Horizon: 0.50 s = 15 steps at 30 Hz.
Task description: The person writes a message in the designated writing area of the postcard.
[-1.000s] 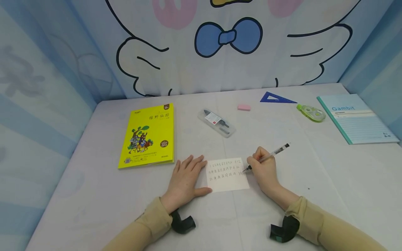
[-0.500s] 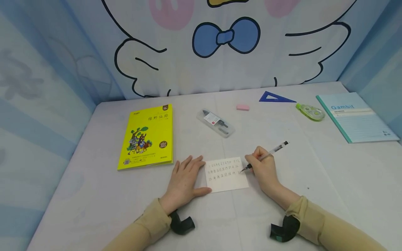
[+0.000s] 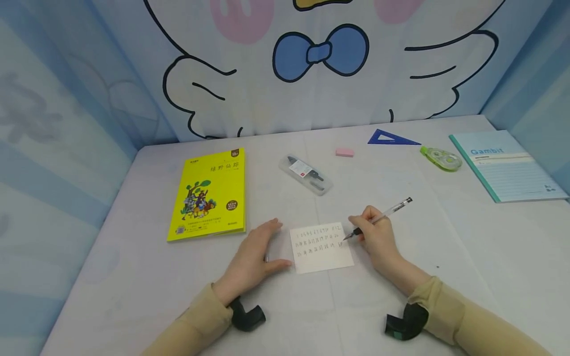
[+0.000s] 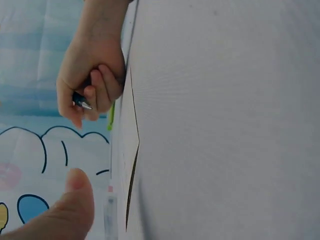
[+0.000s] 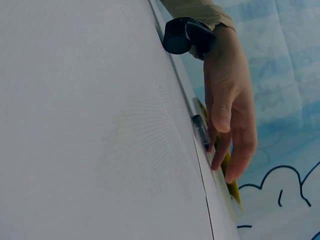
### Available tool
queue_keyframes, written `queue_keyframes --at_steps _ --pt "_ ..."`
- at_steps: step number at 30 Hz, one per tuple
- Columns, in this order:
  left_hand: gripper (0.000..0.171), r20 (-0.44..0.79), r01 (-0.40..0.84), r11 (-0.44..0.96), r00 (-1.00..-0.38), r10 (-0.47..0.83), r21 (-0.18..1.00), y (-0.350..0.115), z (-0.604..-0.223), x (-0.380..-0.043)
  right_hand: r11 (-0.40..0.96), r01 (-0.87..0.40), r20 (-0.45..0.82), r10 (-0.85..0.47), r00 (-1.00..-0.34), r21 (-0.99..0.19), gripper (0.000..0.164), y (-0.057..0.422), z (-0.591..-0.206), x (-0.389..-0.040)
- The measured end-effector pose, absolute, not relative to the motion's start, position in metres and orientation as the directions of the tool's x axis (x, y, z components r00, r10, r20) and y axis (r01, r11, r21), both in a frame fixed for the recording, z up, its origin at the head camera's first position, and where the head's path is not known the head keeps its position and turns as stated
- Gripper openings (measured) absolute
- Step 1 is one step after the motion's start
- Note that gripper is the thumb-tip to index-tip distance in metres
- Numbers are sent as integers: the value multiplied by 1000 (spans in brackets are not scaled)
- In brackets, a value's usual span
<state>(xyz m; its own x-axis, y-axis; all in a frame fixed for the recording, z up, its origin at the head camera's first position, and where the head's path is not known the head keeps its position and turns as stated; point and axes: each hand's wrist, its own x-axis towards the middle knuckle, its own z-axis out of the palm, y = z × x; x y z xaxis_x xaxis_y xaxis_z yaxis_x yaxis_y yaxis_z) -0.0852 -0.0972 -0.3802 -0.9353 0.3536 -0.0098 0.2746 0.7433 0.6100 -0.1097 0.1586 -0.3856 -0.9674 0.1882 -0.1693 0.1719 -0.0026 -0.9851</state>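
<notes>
My right hand (image 3: 378,237) pinches a clear-barrelled gel pen (image 3: 394,207), its tip over the right edge of a small white card (image 3: 322,259) with several rows of handwritten numbers. In the left wrist view the pen (image 4: 81,101) points out between thumb and fingers, clear of the table. Left of the card, my left hand (image 3: 249,259) has its fingers extended and thumb apart, just off the card's edge. The right wrist view shows a clear-and-dark pen cap (image 5: 200,131) lying on the table beside the left hand's fingers (image 5: 242,150), mostly hidden beneath that hand in the head view.
A yellow book (image 3: 209,198) lies at left, a compass in a clear case (image 3: 306,174) behind the card. Farther back are a pink eraser (image 3: 345,153), a blue set square (image 3: 392,138), a green correction tape (image 3: 442,159) and a Gambit notebook (image 3: 509,170).
My left hand has lifted off the card's left edge and shifted left, turning partly onto its side. The right hand has raised the pen slightly from the card.
</notes>
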Motion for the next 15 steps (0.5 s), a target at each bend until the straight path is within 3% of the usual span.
queue_keyframes --at_steps 8,15 --pt "65 -22 153 881 -983 182 447 -105 -374 -76 -67 221 -227 117 -967 -973 30 168 -382 -114" --pt "49 -22 144 890 -985 170 433 -108 -375 -74 -63 236 -240 75 -968 -970 28 170 -381 -112"
